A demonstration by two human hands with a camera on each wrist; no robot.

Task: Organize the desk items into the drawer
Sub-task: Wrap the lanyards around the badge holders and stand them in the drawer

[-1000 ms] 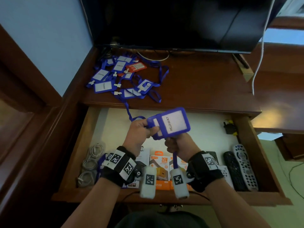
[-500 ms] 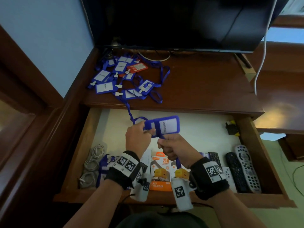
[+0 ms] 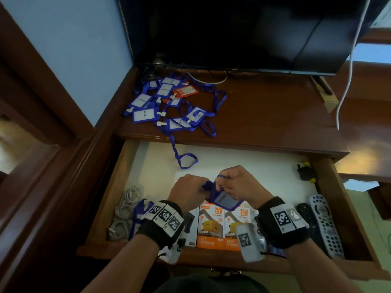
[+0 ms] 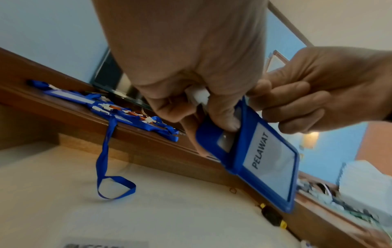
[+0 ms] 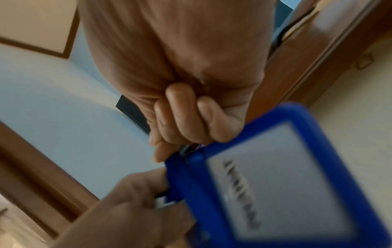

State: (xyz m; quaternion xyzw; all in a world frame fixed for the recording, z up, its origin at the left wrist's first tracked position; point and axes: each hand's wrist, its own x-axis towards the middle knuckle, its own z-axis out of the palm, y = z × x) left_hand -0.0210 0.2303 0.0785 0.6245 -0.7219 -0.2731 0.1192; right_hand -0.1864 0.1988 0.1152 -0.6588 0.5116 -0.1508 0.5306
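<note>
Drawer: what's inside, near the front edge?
In the drawer: coiled white cables, two orange charger boxes, remotes. The left hand, right hand and held blue badge holder cover what lies beneath.

We see a dim head view with daylight glare at the right edge and bowed wide-angle borders, while our right wrist view smears the badge holder (image 5: pixel 275 181) into blur.

The right wrist view blurs the badge holder's (image 5: pixel 275 176) lettering past reading, the left hand (image 3: pixel 187 192) hides its clip end in the head view, and wristbands cover the charger boxes (image 3: pixel 211 225) partly.
</note>
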